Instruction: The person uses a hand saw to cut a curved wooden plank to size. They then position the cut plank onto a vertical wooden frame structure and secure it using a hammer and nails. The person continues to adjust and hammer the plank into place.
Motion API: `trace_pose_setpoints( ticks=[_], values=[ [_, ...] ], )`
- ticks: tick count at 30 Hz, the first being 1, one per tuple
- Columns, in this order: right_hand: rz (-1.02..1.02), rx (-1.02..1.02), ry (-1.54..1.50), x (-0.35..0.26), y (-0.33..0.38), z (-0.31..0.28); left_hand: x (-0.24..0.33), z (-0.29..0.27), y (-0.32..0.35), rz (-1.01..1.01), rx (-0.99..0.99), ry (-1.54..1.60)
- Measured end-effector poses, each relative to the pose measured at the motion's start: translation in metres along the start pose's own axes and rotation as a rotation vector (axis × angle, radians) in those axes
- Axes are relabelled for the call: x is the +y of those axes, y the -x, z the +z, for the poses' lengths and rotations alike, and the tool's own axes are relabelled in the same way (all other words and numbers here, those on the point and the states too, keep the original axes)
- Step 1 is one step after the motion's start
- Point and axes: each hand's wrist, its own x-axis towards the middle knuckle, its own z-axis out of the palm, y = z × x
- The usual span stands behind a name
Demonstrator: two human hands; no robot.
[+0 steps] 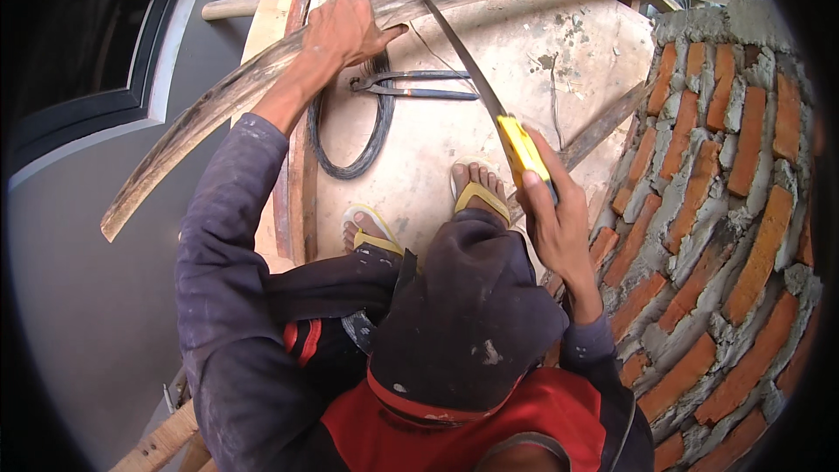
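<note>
A long weathered wooden plank [236, 92] crosses the far part of the view, its left end hanging over the edge of the board. My left hand [345, 31] grips it from above, the thumb pointing right. In my right hand [559, 218] is a handsaw [468, 61], held by its yellow and dark handle. The blade slants up and left across the plank; whether its teeth touch the wood I cannot tell. Below the plank lie pincers [428, 86] with dark handles, their jaws over a looped bundle of black wire [354, 166].
My sandalled feet stand on a pale, stained board [411, 135]. Along its left side runs a wooden beam [301, 183]. A rough brick wall [699, 227] rises close on the right. On the left is a grey wall [87, 297] with a dark-framed window [96, 44].
</note>
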Motion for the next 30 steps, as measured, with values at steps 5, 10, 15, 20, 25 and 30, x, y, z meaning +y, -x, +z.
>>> trace_pose_setpoints(
  ticks=[5,10,15,20,25,30],
  values=[
    [-0.002,0.012,-0.011,0.001,0.003,-0.002,-0.016,-0.001,-0.006,0.045,0.063,0.030],
    [-0.048,-0.006,0.036,0.007,-0.017,0.007,-0.011,-0.002,-0.010,0.046,0.049,0.040],
    [0.086,-0.056,-0.026,-0.006,-0.027,0.017,-0.016,0.000,-0.005,0.049,0.021,0.079],
    [-0.163,0.057,0.012,0.021,0.014,0.004,-0.016,0.002,-0.008,0.052,0.071,0.042],
    [-0.031,0.010,-0.010,0.004,-0.047,0.024,-0.015,0.005,-0.009,0.084,0.092,0.056],
    [-0.128,0.047,-0.019,0.013,0.013,0.012,-0.013,-0.003,-0.011,0.053,0.004,-0.009]
  ],
)
